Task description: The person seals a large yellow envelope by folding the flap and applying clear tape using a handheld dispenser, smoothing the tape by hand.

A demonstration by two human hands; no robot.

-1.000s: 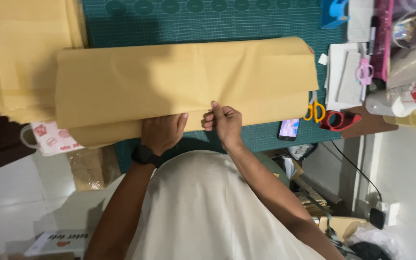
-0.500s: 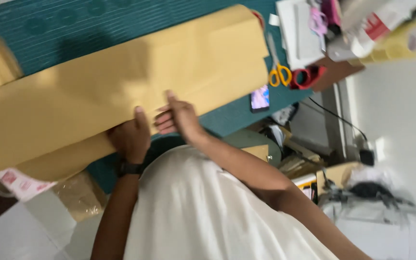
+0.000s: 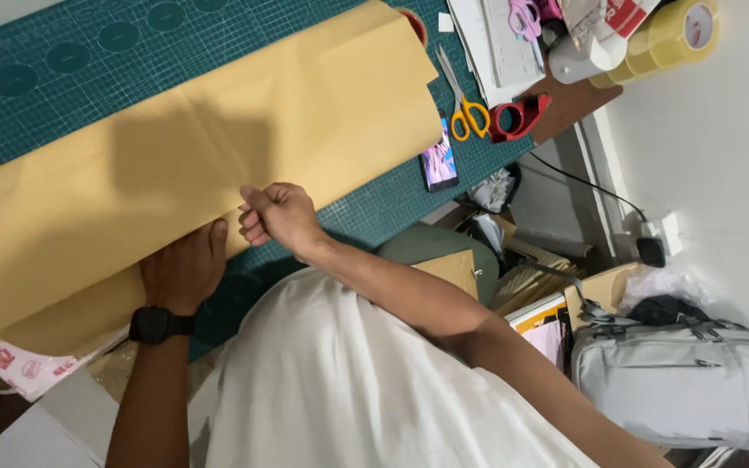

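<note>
A large folded sheet of tan kraft paper [image 3: 192,165] lies across the green cutting mat [image 3: 88,52]. My left hand [image 3: 182,270], with a black watch on the wrist, presses on the paper's near folded edge, fingers spread. Just to its right, my right hand [image 3: 277,217] pinches the same near edge with curled fingers. Both hands sit close together at the middle of the paper's lower edge.
Yellow-handled scissors [image 3: 464,108], a red tape dispenser [image 3: 520,117] and a phone [image 3: 439,162] lie right of the paper. Tape rolls [image 3: 669,30] and white papers [image 3: 500,48] crowd the far right corner. A grey bag [image 3: 682,381] and cardboard sit below the table edge.
The view has tilted and swung, so the paper now runs diagonally. Both hands stay on the paper's near edge; the right hand has curled tighter on it.
</note>
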